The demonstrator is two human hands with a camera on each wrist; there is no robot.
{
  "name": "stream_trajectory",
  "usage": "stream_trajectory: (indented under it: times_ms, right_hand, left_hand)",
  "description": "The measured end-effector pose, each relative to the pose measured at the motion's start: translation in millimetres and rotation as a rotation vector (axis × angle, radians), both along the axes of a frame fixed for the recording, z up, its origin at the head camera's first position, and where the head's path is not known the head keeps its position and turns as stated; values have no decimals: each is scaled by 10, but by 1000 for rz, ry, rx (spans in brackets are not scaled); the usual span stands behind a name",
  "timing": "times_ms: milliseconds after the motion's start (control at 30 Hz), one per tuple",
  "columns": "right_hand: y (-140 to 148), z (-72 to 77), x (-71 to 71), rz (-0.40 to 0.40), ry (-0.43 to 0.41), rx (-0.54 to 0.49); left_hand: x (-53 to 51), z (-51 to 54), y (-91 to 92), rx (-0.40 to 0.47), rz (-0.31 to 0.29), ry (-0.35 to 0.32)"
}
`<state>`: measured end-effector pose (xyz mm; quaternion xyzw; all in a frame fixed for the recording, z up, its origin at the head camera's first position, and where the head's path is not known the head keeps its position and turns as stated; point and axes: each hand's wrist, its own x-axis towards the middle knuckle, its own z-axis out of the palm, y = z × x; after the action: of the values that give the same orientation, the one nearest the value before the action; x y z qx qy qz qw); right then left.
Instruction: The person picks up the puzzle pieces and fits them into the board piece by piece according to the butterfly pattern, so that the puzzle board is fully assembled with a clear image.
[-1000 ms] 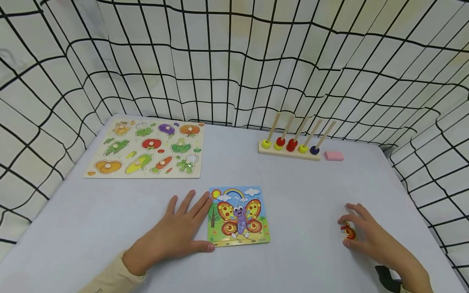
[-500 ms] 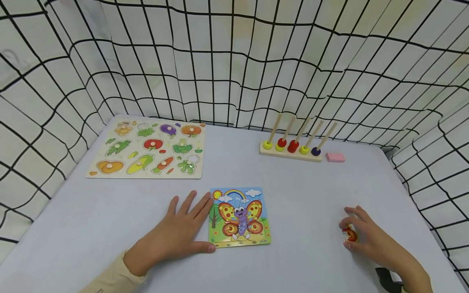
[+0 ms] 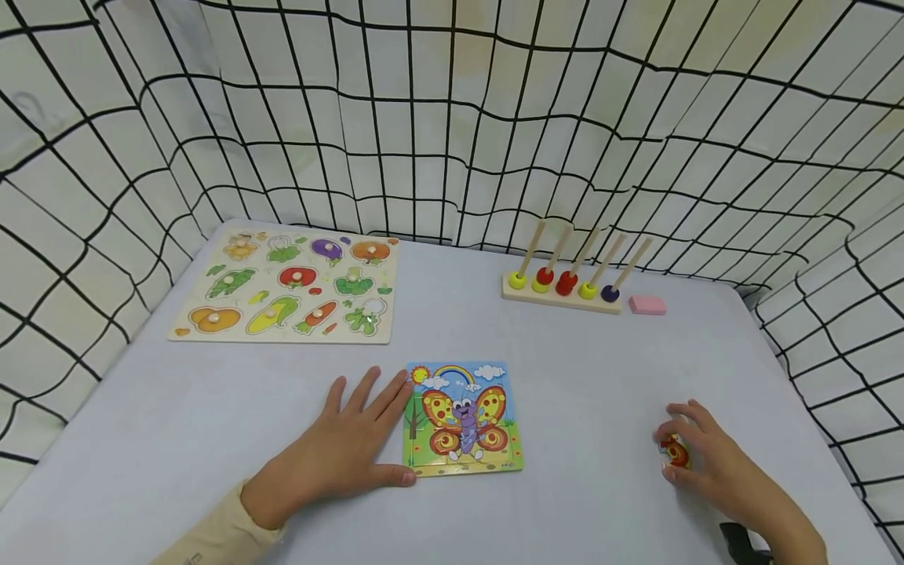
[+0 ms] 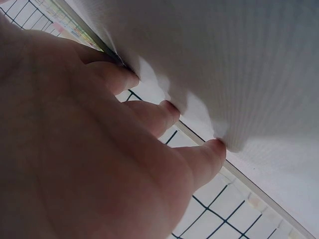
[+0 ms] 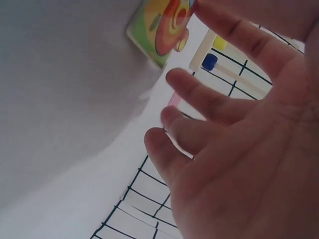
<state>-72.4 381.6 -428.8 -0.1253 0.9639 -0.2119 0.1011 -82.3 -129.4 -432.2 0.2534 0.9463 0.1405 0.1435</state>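
A square butterfly puzzle [image 3: 462, 420] lies on the table in front of me, with a sun, rainbow and purple-bodied butterfly on it. My left hand [image 3: 339, 443] lies flat beside it, fingers spread, thumb and a fingertip at its left edge. Off to the right, my right hand [image 3: 730, 463] pinches a small puzzle piece [image 3: 676, 453] between thumb and index finger. In the right wrist view the puzzle piece [image 5: 167, 27] shows an orange-red spiral, a green corner and a rounded tab; the other fingers stay off it. The fingers partly cover the piece in the head view.
A vegetable puzzle board [image 3: 286, 286] lies at the back left. At the back right stands a wooden peg counter [image 3: 561, 296] with coloured beads, beside a pink block [image 3: 647, 305]. Black netting [image 3: 452, 118] surrounds the white-covered table [image 3: 579, 502] at the back and sides.
The head view has shifted slightly. Both hands keep nearly the same places, the left at the butterfly puzzle and the right still pinching the puzzle piece.
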Motion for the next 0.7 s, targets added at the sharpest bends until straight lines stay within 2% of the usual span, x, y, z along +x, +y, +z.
stream_trajectory:
  times_ms: [233, 700]
  right_hand:
    - [-71, -3, 37, -21, 102, 81]
    - [-127, 17, 64, -56, 72, 95]
  left_hand:
    - [-1, 16, -3, 2, -5, 6]
    - [-5, -11, -7, 1, -3, 8]
